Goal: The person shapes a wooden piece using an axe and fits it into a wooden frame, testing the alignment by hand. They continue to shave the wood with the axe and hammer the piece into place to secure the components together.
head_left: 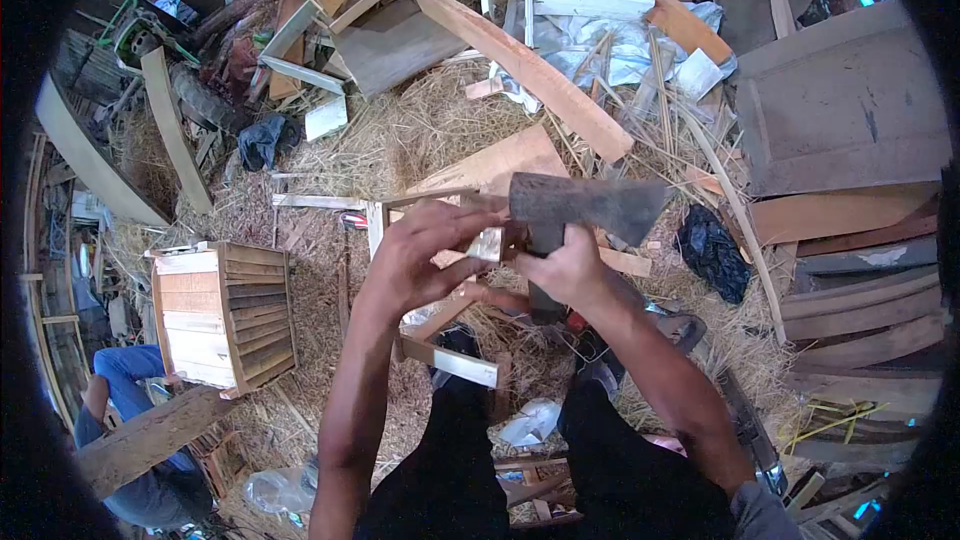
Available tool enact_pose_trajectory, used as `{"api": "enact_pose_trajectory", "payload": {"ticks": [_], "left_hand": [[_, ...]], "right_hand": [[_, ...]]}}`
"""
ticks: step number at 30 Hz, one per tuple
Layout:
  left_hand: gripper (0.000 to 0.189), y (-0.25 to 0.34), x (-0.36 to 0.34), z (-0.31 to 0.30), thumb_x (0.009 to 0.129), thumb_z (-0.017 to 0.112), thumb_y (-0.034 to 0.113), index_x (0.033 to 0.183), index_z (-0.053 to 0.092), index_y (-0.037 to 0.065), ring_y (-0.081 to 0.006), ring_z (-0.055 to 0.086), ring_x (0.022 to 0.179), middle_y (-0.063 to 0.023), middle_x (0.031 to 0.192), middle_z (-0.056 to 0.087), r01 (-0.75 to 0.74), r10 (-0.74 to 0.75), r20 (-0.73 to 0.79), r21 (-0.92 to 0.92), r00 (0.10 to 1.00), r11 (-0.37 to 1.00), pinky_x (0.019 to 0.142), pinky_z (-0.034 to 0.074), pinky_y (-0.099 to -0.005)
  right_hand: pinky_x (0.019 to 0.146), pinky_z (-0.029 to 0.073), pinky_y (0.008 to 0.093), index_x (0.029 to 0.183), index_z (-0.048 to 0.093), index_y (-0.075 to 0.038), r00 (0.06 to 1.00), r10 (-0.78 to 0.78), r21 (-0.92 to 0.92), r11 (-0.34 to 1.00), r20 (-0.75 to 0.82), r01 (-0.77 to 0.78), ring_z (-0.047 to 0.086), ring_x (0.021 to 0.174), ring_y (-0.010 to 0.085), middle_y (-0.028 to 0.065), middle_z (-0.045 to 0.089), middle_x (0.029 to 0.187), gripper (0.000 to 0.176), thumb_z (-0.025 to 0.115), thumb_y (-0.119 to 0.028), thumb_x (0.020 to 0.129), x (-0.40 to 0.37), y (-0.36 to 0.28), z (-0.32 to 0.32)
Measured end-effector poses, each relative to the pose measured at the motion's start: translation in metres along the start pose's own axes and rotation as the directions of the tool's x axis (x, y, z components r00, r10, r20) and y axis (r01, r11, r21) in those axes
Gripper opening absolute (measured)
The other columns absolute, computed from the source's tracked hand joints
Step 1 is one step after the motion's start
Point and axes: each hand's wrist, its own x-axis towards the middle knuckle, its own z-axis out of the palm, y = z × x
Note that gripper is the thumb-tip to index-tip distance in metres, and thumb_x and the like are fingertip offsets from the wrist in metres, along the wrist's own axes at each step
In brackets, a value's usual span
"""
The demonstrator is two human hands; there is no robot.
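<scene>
My right hand (565,265) grips a hatchet high on its handle, just beneath the head. The dark, worn hatchet head (585,205) lies sideways, its broad blade pointing right. Beside it, my left hand (425,255) pinches a small pale piece of wood (487,244) close to the hatchet. How far that piece runs behind the fingers is hidden. Below both hands a wooden frame (450,361) of light strips stands by my feet, partly covered by my left hand and forearm.
A slatted wooden crate (225,318) stands at left, near another person in blue trousers (130,368) beside a thick plank (155,440). Straw and shavings (400,135) cover the ground. Long boards (530,70) lie ahead, a black plastic bag (713,253) and stacked curved planks (860,310) at right.
</scene>
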Motion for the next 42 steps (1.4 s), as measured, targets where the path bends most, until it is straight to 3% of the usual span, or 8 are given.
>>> {"api": "enact_pose_trajectory", "payload": {"ticks": [5,10,13,15,17,18,24,42], "left_hand": [[0.051,0.023,0.0,-0.029,0.068,0.082,0.016,0.118,0.072,0.015,-0.0261,0.063,0.115,-0.0012,0.115,0.073,-0.252,0.25,0.032,0.205,0.968,0.946,0.101,0.045,-0.0453],[0.077,0.035,-0.012,-0.039,0.069,0.081,0.005,0.14,0.055,0.014,-0.0364,0.037,0.145,-0.0119,0.144,0.055,-0.078,0.084,-0.013,0.225,0.996,0.971,0.119,0.023,-0.0539],[0.08,0.049,-0.026,-0.02,0.072,0.073,-0.005,0.147,0.045,0.005,-0.0359,0.033,0.147,-0.0221,0.154,0.039,0.053,-0.031,-0.365,0.052,0.931,0.997,0.119,0.024,-0.053],[0.056,0.041,-0.056,0.01,0.09,0.062,0.002,0.142,0.043,-0.007,-0.0303,0.047,0.136,-0.0211,0.143,0.049,0.112,-0.45,-0.581,-0.523,0.678,0.845,0.114,0.037,-0.0461],[0.046,0.038,-0.058,0.021,0.1,0.055,0.016,0.139,0.046,-0.006,-0.0265,0.052,0.128,-0.0178,0.134,0.055,0.219,-0.738,-0.27,-0.843,0.618,0.492,0.111,0.04,-0.0421],[0.053,0.046,-0.04,0.031,0.103,0.052,0.033,0.139,0.046,-0.007,-0.0282,0.056,0.123,-0.0178,0.129,0.059,0.369,-0.706,-0.285,-0.693,0.649,0.619,0.108,0.042,-0.0457],[0.027,0.007,-0.007,0.049,0.097,0.063,0.018,0.113,0.066,-0.004,-0.0148,0.065,0.091,-0.0078,0.102,0.07,0.279,-0.787,-0.088,-0.906,0.61,0.317,0.086,0.048,-0.0283],[0.025,-0.025,-0.011,0.061,0.101,0.056,0.016,0.118,0.06,-0.002,-0.0164,0.067,0.095,-0.0081,0.105,0.068,0.563,-0.713,0.071,-0.67,0.697,0.484,0.085,0.058,-0.035]], "right_hand": [[0.083,0.053,0.0292,0.11,0.065,-0.001,0.986,-0.154,-0.035,0.987,0.056,0.156,0.066,0.094,0.0116,0.0081,0.069,0.106,0.033,0.076,0.002,0.079,-0.014,-0.053,0.004],[0.089,0.054,0.0326,0.122,0.053,-0.001,0.921,-0.391,0.076,0.918,-0.009,0.39,0.067,0.102,0.0194,0.0138,0.065,0.113,0.045,0.076,0.0,0.084,-0.013,-0.042,0.018],[0.088,0.054,0.0322,0.126,0.048,-0.002,0.907,-0.412,0.041,0.908,-0.081,0.416,0.067,0.1,0.0174,0.0137,0.066,0.112,0.051,0.077,0.0,0.083,-0.01,-0.032,0.025],[0.086,0.054,0.0316,0.125,0.05,-0.001,0.938,-0.327,0.033,0.943,-0.113,0.332,0.066,0.098,0.0166,0.0127,0.067,0.109,0.049,0.077,-0.002,0.083,-0.01,-0.024,0.032],[0.084,0.054,0.03,0.118,0.056,-0.001,0.963,-0.229,0.096,0.965,-0.143,0.244,0.065,0.097,0.0151,0.0103,0.067,0.108,0.042,0.077,-0.001,0.082,-0.011,-0.018,0.039],[0.083,0.053,0.0287,0.113,0.059,0.0,0.967,-0.203,0.159,0.961,-0.155,0.227,0.065,0.096,0.0141,0.0086,0.066,0.108,0.036,0.076,0.001,0.081,-0.008,-0.016,0.042],[0.08,0.054,0.0323,0.106,0.065,0.0,0.978,0.022,0.22,0.975,-0.207,0.025,0.068,0.088,0.0152,0.0082,0.072,0.095,0.033,0.082,-0.014,0.081,0.0,0.008,0.051],[0.077,0.053,0.0297,0.107,0.064,-0.002,0.985,0.175,0.348,0.924,-0.01,-0.16,0.066,0.084,0.0124,0.0054,0.07,0.092,0.04,0.085,-0.018,0.077,-0.001,0.053,0.019]]}}
